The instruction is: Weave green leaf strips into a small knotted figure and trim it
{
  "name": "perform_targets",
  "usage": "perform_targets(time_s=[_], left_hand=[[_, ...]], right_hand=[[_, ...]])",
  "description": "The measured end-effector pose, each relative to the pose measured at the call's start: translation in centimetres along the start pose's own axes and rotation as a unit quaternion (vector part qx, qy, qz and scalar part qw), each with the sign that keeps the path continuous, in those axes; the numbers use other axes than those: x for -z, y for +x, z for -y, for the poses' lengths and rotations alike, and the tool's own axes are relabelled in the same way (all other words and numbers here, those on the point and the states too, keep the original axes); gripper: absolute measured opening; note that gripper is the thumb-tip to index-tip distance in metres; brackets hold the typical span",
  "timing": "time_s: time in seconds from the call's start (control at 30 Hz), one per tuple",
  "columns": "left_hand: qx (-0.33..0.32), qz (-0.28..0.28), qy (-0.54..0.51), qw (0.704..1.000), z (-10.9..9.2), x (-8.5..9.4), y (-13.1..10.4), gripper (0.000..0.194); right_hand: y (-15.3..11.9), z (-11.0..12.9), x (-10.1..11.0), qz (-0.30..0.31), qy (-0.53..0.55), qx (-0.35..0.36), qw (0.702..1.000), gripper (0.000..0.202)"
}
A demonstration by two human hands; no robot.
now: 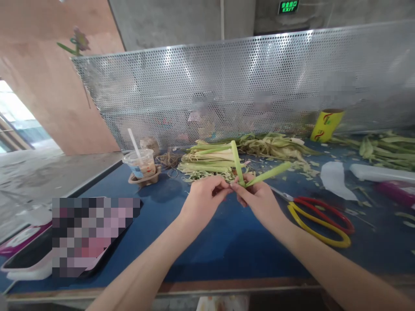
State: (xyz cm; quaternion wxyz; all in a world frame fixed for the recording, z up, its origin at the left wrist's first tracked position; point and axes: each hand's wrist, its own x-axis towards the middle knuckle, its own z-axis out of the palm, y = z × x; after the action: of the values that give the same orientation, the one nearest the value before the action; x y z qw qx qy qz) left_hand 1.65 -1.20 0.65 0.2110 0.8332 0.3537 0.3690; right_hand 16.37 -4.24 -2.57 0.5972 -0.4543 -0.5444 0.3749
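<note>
Above the middle of the blue table, my two hands meet fingertip to fingertip. My right hand [256, 194] is closed on a pale green leaf strip [237, 162], which bends so that one end stands up and the other points out to the right. My left hand [207, 192] pinches at the strip's lower end; what lies between its fingertips is too small to make out. Just behind the hands lies a bundle of green leaf strips [210, 162]. Scissors [319, 216] with one red and one yellow handle lie right of my right hand.
A plastic cup [140, 164] with a straw stands in a cardboard holder at the left, near a tablet [97, 233]. More dried leaves [275, 147], a yellow roll [327, 125] and white paper [337, 179] lie farther back. A perforated metal screen [227, 77] closes off the table's back.
</note>
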Motion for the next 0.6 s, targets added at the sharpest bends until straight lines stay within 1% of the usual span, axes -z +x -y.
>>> perform_targets(time_s=[0.1, 0.2, 0.33, 0.4, 0.5, 0.57, 0.6], left_hand=[[0.019, 0.004, -0.012, 1.0, -0.3, -0.3, -0.2, 0.012], [0.05, 0.017, -0.036, 0.998, -0.7, -0.5, -0.3, 0.012], [0.091, 0.037, -0.083, 0.992, -1.2, -0.5, -0.4, 0.013], [0.11, 0.047, -0.118, 0.986, -1.1, -0.4, -0.4, 0.012], [0.118, 0.057, -0.158, 0.979, -0.6, -0.2, -0.3, 0.014], [0.107, 0.067, -0.173, 0.977, -0.3, -0.1, -0.3, 0.012], [0.096, 0.074, -0.18, 0.976, -0.3, -0.1, -0.3, 0.015]], right_hand=[[0.4, -0.4, -0.5, -0.027, 0.093, -0.013, 0.995, 0.029], [0.7, -0.6, -0.7, -0.045, 0.124, -0.019, 0.991, 0.031], [0.9, -0.6, -0.5, -0.044, 0.149, -0.035, 0.987, 0.032], [1.0, -0.3, -0.1, -0.032, 0.152, -0.049, 0.987, 0.033], [1.2, 0.2, 0.8, 0.014, 0.138, -0.06, 0.988, 0.038], [1.3, 0.5, 1.4, 0.043, 0.087, -0.038, 0.995, 0.045], [1.3, 0.5, 1.6, 0.051, 0.049, -0.024, 0.997, 0.048]])
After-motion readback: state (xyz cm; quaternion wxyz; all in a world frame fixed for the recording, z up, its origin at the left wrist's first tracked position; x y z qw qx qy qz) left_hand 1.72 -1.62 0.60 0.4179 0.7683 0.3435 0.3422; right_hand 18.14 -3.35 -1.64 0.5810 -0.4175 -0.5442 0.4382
